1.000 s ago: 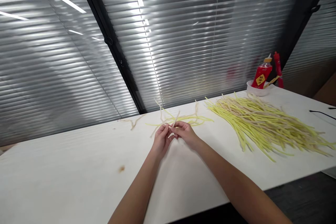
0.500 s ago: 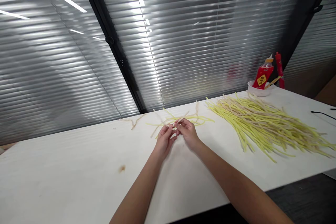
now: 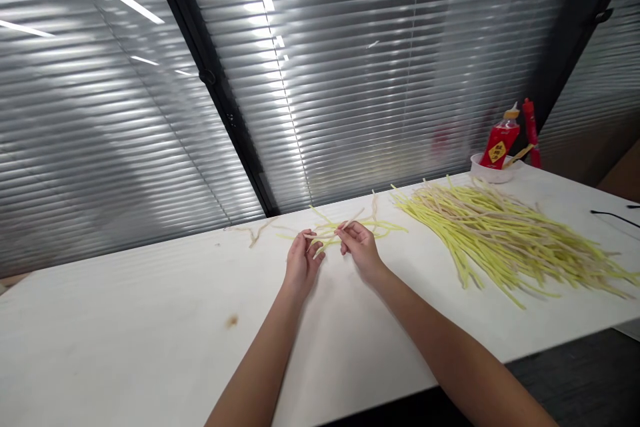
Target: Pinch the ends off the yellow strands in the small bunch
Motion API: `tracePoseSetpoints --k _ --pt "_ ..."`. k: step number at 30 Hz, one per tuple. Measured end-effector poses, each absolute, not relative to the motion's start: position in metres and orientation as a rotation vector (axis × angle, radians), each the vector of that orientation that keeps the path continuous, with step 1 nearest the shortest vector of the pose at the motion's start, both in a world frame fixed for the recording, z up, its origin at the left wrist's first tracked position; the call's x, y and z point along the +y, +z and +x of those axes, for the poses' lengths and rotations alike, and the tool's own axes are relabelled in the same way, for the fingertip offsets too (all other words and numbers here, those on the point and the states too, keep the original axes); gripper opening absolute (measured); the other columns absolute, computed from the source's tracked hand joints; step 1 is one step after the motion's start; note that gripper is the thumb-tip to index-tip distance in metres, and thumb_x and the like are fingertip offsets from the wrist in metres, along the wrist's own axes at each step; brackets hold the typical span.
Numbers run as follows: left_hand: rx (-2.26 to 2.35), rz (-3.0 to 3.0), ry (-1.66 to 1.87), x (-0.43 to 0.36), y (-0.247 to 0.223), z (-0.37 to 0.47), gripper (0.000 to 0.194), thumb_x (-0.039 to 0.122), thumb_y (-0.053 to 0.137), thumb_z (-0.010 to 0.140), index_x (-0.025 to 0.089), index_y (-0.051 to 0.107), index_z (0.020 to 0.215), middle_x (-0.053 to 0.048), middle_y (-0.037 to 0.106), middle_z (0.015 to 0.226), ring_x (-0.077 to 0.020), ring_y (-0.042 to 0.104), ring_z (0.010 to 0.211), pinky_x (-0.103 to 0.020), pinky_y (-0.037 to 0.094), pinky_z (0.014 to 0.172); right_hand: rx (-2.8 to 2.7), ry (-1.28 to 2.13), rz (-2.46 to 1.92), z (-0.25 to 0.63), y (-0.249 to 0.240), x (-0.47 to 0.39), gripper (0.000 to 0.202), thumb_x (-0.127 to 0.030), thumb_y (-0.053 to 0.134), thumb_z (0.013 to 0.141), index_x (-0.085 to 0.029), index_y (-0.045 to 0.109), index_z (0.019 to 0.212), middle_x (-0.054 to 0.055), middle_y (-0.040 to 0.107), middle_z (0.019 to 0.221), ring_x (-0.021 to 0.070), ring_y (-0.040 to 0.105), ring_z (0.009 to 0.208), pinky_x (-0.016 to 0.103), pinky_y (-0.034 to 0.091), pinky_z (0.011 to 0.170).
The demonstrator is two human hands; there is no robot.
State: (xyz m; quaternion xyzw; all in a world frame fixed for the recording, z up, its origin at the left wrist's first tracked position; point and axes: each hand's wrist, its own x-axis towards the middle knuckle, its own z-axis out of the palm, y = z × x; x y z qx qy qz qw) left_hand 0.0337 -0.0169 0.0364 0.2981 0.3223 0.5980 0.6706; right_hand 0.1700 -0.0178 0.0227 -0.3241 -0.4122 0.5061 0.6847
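Observation:
A pale beige pipe cleaner point(image 3: 326, 236) runs between my two hands, with a free end slanting up past the right fingers. My left hand point(image 3: 301, 261) is closed in a pinch on its left part. At its right part, the thumb and fingertips of my right hand point(image 3: 361, 248) pinch it too. Beneath and behind the hands, several loose yellow pipe cleaners point(image 3: 393, 225) lie crossed on the white table point(image 3: 150, 333). Two bent beige pieces point(image 3: 257, 233) rest left of them.
A large heap of yellow and beige pipe cleaners point(image 3: 500, 233) covers the right side. Behind it, a whitish bowl point(image 3: 493, 175) holds a red-labelled bottle point(image 3: 500, 143). A red tube point(image 3: 531, 130) stands beside it. Window blinds point(image 3: 360, 80) rise along the table's back edge.
My hands have moved apart, the left one shifting left. More of the beige pipe cleaner now shows stretched between them.

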Motion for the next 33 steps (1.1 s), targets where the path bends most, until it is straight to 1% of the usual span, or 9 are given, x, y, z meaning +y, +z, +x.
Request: tracePoseSetpoints --k 7,11,14,18,20,22,25,30,33 --pt "0.756 0.461 1.477 -0.003 0.032 0.021 0.015 0.037 0.057 0.083 0.023 0.057 0.09 0.0 0.061 0.089 -0.0098 0.059 0.07 -0.025 0.047 0.064 -0.857 1.173 -0.762 0.173 0.023 -0.017 0.026 -0.037 0.073 0.065 -0.019 0.058 0.076 -0.002 0.059 0.074 0.0039 0.039 0.043 0.022 0.038 0.044" --pt "0.779 0.386 1.564 0.002 0.03 0.014 0.014 0.036 0.05 0.088 0.024 0.058 0.088 0.001 0.061 0.089 -0.009 0.061 0.072 -0.027 0.049 0.071 -0.763 1.218 -0.756 0.177 0.025 -0.017 0.027 -0.036 0.073 0.064 -0.02 0.058 0.078 -0.002 0.058 0.076 0.0042 0.041 0.044 0.023 0.041 0.046" --pt "0.816 0.451 1.593 0.001 0.031 0.013 0.013 0.034 0.052 0.087 0.024 0.059 0.089 0.0 0.061 0.088 -0.0084 0.061 0.071 -0.028 0.051 0.074 -0.701 1.207 -0.754 0.18 0.026 -0.016 0.028 -0.037 0.072 0.064 -0.02 0.06 0.084 -0.002 0.057 0.076 0.0056 0.043 0.048 0.023 0.044 0.049" --pt "0.908 0.614 1.504 -0.005 0.033 0.02 0.016 0.029 0.057 0.084 0.019 0.062 0.096 -0.003 0.064 0.089 -0.0092 0.063 0.068 -0.026 0.052 0.068 -0.683 1.205 -0.738 0.18 0.027 -0.015 0.033 -0.037 0.072 0.064 -0.021 0.062 0.092 0.0 0.06 0.082 0.0084 0.051 0.059 0.024 0.047 0.054" --pt "0.948 0.677 1.438 -0.009 0.033 0.025 0.019 0.027 0.058 0.083 0.017 0.063 0.099 -0.006 0.066 0.092 -0.0112 0.065 0.071 -0.026 0.053 0.067 -0.693 1.245 -0.736 0.178 0.027 -0.015 0.034 -0.037 0.072 0.064 -0.021 0.063 0.092 0.001 0.062 0.083 0.0092 0.054 0.061 0.024 0.048 0.058" --pt "0.968 0.717 1.381 -0.012 0.032 0.029 0.021 0.027 0.059 0.083 0.015 0.063 0.1 -0.009 0.068 0.097 -0.014 0.066 0.079 -0.027 0.053 0.071 -0.738 1.303 -0.737 0.174 0.025 -0.016 0.032 -0.037 0.072 0.065 -0.02 0.063 0.091 0.0 0.062 0.079 0.0089 0.054 0.058 0.026 0.049 0.059" --pt "0.932 0.746 1.313 -0.015 0.029 0.033 0.023 0.028 0.061 0.082 0.015 0.064 0.1 -0.011 0.068 0.104 -0.0171 0.066 0.089 -0.029 0.052 0.078 -0.901 1.334 -0.752 0.166 0.019 -0.017 0.028 -0.037 0.069 0.068 -0.018 0.064 0.088 0.0 0.062 0.075 0.008 0.053 0.051 0.026 0.048 0.055" --pt "0.83 0.789 1.275 -0.015 0.024 0.035 0.027 0.031 0.065 0.078 0.015 0.066 0.1 -0.012 0.068 0.106 -0.018 0.065 0.09 -0.032 0.05 0.084 -1.096 1.291 -0.851 0.156 0.007 -0.017 0.026 -0.039 0.066 0.07 -0.018 0.063 0.084 -0.002 0.061 0.066 0.0075 0.048 0.042 0.023 0.042 0.044" --pt "0.821 0.793 1.268 -0.014 0.023 0.035 0.029 0.032 0.066 0.077 0.016 0.067 0.101 -0.013 0.066 0.112 -0.0181 0.064 0.095 -0.032 0.049 0.086 -1.134 1.284 -0.865 0.155 0.006 -0.018 0.022 -0.038 0.065 0.071 -0.018 0.061 0.081 -0.001 0.063 0.068 0.007 0.046 0.041 0.022 0.039 0.041"
